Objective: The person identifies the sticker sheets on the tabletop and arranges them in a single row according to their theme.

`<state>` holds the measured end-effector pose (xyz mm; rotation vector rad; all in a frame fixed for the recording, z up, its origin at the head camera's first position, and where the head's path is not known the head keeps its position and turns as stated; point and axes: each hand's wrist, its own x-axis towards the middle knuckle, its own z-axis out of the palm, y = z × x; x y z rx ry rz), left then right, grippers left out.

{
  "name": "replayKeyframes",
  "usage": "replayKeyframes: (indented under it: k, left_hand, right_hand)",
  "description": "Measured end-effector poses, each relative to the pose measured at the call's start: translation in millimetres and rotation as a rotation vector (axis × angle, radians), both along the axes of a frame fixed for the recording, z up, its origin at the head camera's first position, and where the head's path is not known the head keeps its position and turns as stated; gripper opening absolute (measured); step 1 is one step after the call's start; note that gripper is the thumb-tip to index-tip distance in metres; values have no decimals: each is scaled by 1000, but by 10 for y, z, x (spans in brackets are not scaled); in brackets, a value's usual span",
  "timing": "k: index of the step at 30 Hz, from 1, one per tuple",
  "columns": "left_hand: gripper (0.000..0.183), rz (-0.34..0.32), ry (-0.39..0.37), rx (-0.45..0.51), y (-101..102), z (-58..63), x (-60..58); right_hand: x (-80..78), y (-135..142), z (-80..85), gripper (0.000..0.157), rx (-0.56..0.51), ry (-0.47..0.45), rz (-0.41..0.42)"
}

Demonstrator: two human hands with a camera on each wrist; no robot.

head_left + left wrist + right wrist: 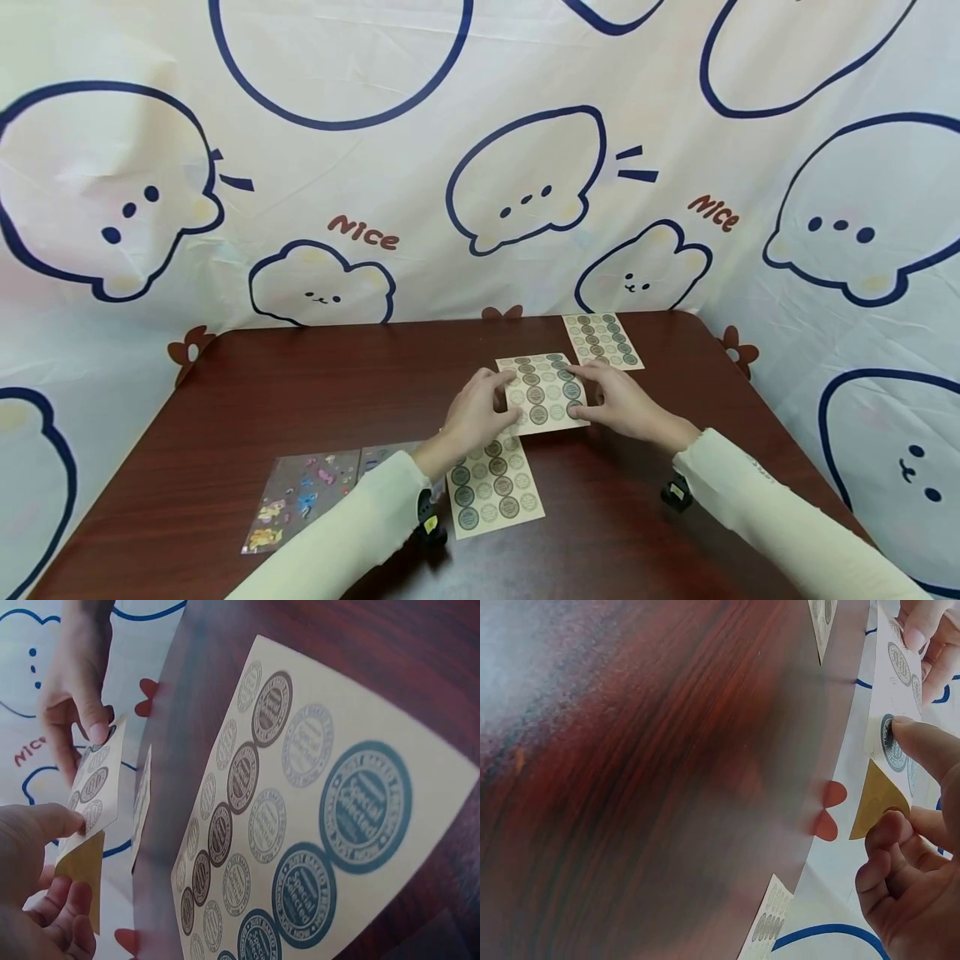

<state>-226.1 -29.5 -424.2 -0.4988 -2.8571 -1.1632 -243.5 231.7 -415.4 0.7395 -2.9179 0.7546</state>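
Both hands hold one cream sticker sheet [553, 408] printed with rows of round seal stickers, raised over the table. My left hand [474, 410] pinches its left edge, and my right hand [624, 402] pinches the right edge. In the right wrist view the sheet's yellow-brown underside [881, 799] shows between the right thumb and curled fingers. A matching sticker sheet [300, 825] lies flat below the left hand, its far end overlapped by the held one in the head view. Another round-seal sheet [636, 363] lies beyond the right hand.
A clear sheet [288, 483] of small colourful cartoon stickers lies at the left, partly covered by the left sleeve [352, 525]. The dark red-brown wooden table [315, 383] ends at a cartoon-printed cloth [427, 208] behind and at the sides.
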Motion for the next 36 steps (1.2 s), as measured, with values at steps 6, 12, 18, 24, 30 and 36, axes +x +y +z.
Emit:
replayKeyframes:
  k: [6, 12, 18, 24, 30, 36]
  left_hand:
    - [59, -17, -9, 18, 12, -1, 50]
    - [57, -26, 12, 31, 14, -8, 80]
    - [57, -21, 19, 30, 12, -14, 116]
    - [55, -50, 23, 35, 38, -11, 165]
    - [54, -84, 18, 53, 73, -30, 203]
    - [51, -99, 14, 54, 92, -48, 229]
  right_hand:
    - [57, 49, -27, 67, -13, 17, 16]
    - [114, 54, -34, 67, -30, -10, 2]
    - [151, 56, -32, 68, -40, -33, -6]
    - [204, 116, -57, 68, -60, -40, -4]
    - [263, 179, -72, 67, -66, -39, -6]
    - [296, 216, -82, 65, -59, -33, -8]
